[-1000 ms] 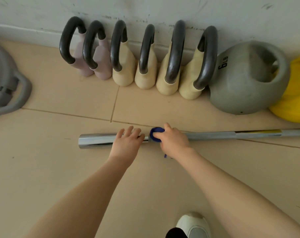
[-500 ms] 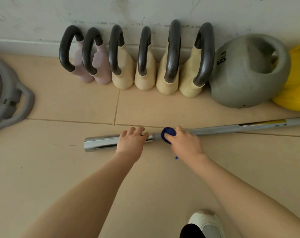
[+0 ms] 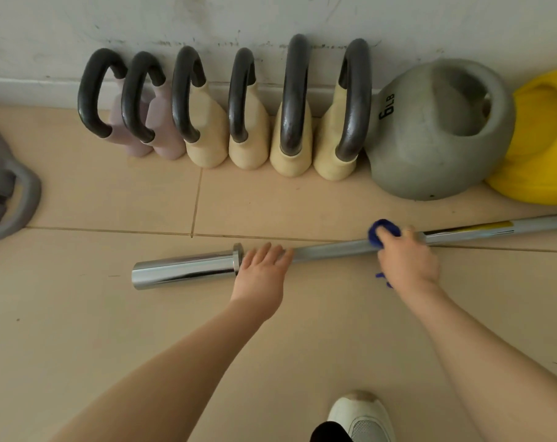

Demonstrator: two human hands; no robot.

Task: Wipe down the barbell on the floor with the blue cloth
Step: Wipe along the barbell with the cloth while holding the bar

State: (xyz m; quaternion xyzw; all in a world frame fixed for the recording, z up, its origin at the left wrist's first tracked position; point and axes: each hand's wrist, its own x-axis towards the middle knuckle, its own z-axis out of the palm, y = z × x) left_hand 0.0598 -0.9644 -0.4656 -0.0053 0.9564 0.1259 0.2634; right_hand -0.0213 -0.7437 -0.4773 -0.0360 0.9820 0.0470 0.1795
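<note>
Barbell (image 3: pixel 328 250) on floor, left hand (image 3: pixel 261 272) flat on it, right hand (image 3: pixel 407 260) clutching blue cloth (image 3: pixel 382 229)

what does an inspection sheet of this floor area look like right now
surface: beige tiled floor, a few dark specks
job's things: barbell lying flat on floor; blue cloth wrapped round its shaft
clutter: six handled weights along the wall, grey kettlebell, yellow kettlebell, grey item at left edge
grippers: left hand open, resting on bar beside collar; right hand gripping cloth
cables: nothing seen
surroundings: scuffed white wall, white shoe
</note>
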